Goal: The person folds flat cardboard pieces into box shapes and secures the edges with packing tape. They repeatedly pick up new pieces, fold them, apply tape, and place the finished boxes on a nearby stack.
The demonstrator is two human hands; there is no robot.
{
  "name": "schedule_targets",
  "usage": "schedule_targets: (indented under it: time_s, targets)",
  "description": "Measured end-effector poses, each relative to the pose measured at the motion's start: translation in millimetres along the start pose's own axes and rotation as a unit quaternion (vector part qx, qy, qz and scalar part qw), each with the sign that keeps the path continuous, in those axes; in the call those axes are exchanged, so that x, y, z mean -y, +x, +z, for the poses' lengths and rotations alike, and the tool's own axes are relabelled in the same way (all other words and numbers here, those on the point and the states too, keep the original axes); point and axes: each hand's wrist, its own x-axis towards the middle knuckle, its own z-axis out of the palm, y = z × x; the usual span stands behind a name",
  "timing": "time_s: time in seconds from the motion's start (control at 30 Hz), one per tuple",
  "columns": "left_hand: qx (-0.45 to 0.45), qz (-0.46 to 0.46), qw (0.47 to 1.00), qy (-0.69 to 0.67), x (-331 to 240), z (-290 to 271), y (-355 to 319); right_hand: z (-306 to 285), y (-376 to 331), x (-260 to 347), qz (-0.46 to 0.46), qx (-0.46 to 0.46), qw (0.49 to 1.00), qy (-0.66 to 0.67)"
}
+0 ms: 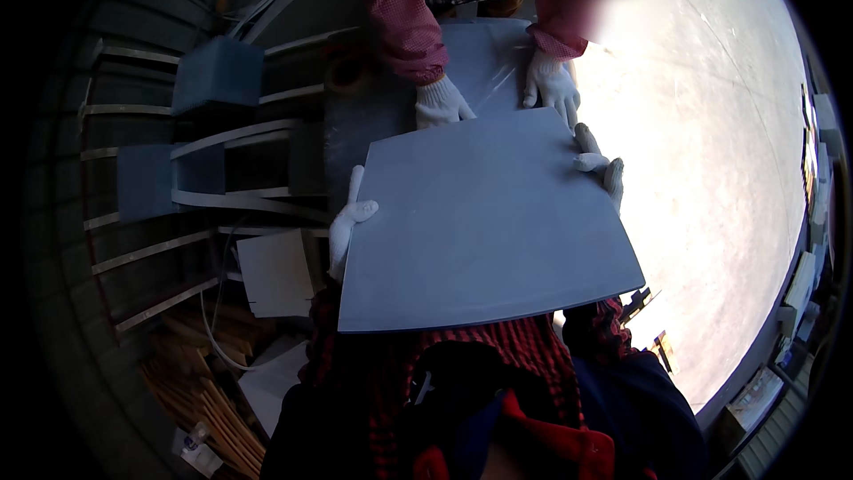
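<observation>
A flat, pale grey panel (484, 222) lies level in front of me, hiding most of what is beneath it. My left hand (348, 218), in a white glove, grips its left edge, thumb on top. On the far right edge, my gloved right hand (604, 169) is closed round the panel, some fingers showing above it and the rest out of sight. Just past the panel's far edge, a person opposite has both white-gloved hands, one at the left (442, 104) and one at the right (553, 87), on a darker grey sheet surface (489, 58).
To the left, a rack of pale bars (147, 258) carries blue-grey blocks (218, 76). A white box (275, 274) stands near it, above stacked brown strips (209, 400). Bright floor (711, 169) stretches along the right, with pale items (800, 284) by the far right edge.
</observation>
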Motion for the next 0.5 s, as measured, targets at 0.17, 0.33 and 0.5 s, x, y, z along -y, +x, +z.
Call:
schedule_targets:
  time_s: [0.17,0.33,0.5]
  targets:
    - [-0.008,0.000,0.998,0.068,10,8,35,-17,-5,16,0.142,-0.102,0.984,0.027]
    - [-0.023,-0.050,0.993,0.106,22,-5,75,-72,-1,14,0.209,0.010,0.942,0.261]
    - [-0.031,-0.038,0.992,0.120,30,25,114,-111,23,32,0.252,0.007,0.955,0.154]
